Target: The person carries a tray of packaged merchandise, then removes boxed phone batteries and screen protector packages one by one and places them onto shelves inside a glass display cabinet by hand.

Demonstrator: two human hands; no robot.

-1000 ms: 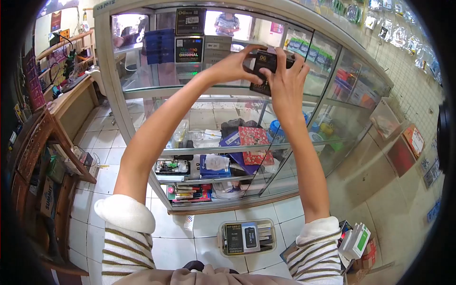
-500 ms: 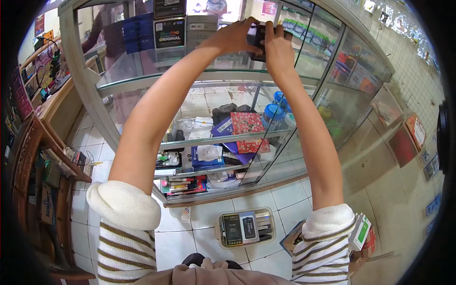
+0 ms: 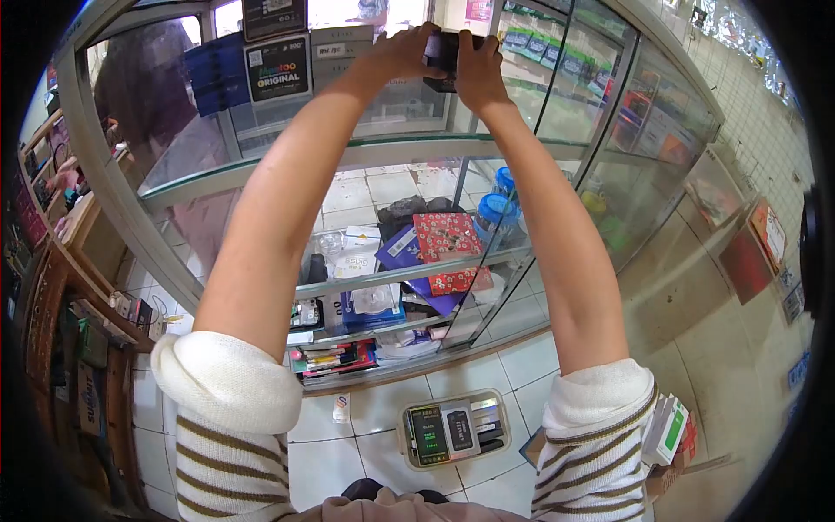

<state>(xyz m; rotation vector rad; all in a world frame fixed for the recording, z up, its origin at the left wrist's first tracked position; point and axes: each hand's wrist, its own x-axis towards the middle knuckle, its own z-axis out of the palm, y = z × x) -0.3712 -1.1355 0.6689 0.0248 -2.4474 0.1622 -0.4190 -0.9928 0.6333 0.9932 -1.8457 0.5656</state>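
My left hand (image 3: 400, 56) and my right hand (image 3: 481, 74) are both raised at the upper level of the glass cabinet (image 3: 365, 155). Between them is a small dark box (image 3: 443, 52), gripped from its two sides. Fingers cover much of it, and I cannot read its print. Left of my hands stand a black "Original" box (image 3: 279, 68), a grey box stack (image 3: 341, 50) and some dark blue boxes (image 3: 217, 76). Green packets (image 3: 544, 48) line the shelf to the right.
Lower shelves hold a red patterned book (image 3: 445, 237), blue-lidded jars (image 3: 497, 210) and pens (image 3: 335, 357). On the tiled floor sits a plastic tub (image 3: 503, 439) with boxes in it. A wooden shelf unit (image 3: 52, 348) stands left. Cartons (image 3: 665, 431) lie by the right wall.
The view has shifted slightly. Both hands, still holding the dark box, appear a little further left and the box looks turned somewhat.
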